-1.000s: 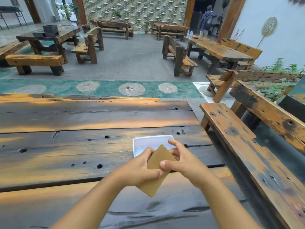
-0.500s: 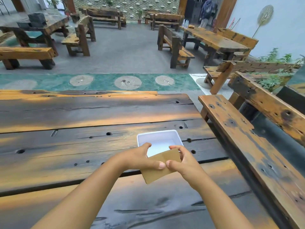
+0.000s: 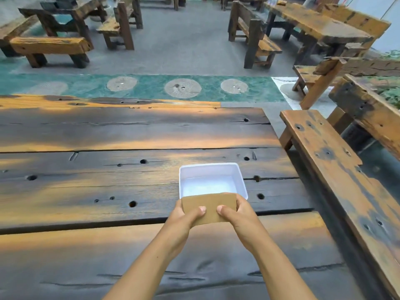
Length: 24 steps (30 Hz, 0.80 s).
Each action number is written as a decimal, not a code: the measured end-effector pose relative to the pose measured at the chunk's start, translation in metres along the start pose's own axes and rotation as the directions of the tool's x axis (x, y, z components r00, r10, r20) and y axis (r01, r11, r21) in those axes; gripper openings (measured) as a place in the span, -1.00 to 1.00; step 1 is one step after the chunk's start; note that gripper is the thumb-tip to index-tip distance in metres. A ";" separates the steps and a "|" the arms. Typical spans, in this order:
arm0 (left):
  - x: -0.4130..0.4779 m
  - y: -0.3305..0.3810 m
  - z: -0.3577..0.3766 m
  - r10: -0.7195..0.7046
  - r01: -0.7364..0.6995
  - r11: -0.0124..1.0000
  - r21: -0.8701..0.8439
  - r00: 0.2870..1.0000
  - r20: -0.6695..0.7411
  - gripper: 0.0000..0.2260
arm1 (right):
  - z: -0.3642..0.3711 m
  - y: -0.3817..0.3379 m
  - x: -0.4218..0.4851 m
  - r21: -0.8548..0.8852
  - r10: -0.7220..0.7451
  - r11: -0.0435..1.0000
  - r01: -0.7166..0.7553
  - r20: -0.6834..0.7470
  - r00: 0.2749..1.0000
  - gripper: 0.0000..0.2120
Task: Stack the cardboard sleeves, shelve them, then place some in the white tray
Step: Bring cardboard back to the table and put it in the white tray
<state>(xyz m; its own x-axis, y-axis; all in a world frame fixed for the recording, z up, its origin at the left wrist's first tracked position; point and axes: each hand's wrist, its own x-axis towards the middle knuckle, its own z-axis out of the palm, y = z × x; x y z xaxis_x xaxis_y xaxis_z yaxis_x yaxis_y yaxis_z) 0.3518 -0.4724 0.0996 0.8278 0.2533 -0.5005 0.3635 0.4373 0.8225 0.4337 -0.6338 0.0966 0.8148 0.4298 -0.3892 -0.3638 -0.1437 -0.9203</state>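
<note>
Far left, the dark, scorched planks of the desk (image 3: 86, 182) are running across the view, pocked with round holes, with orange wood showing through in streaks. Moving right, the left forearm is reaching up from the bottom edge, and the left hand (image 3: 184, 215) is gripping the left end of the cardboard sleeves (image 3: 208, 207), thumb pressing on the near face and the other fingers hidden behind. The sleeves are showing as a flat tan rectangle, held level between both hands just above the desk; how many are in the stack cannot be told from this angle. Their upper edge is overlapping the near rim of the white tray (image 3: 210, 166), which is sitting on the desk directly behind them, its pale inside showing nothing but its floor where visible. Further right, the right hand (image 3: 238, 213) is closing on the right end of the sleeves, thumb on the near face close to the left thumb, fingers wrapping round the far corner. Right of the desk, a worn wooden bench (image 3: 337, 169) is standing alongside, apart from the desk edge. Beyond, across a green floor strip (image 3: 151, 87) with round pale inlays, more wooden tables and benches are standing on grey floor.
</note>
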 end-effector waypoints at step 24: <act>0.217 -0.018 0.002 -0.166 0.144 0.985 -0.096 0.944 -0.286 -0.71 | -0.034 0.051 0.232 -0.007 0.294 0.955 -0.295 -0.077 0.953 -0.74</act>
<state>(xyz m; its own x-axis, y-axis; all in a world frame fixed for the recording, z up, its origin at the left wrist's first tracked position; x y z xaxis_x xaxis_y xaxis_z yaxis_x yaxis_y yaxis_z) 0.5254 -0.4270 -0.0235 0.5991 0.4133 -0.6858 0.4362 0.5498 0.7124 0.6195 -0.5714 -0.0420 0.7039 0.2990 -0.6443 -0.5850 -0.2704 -0.7646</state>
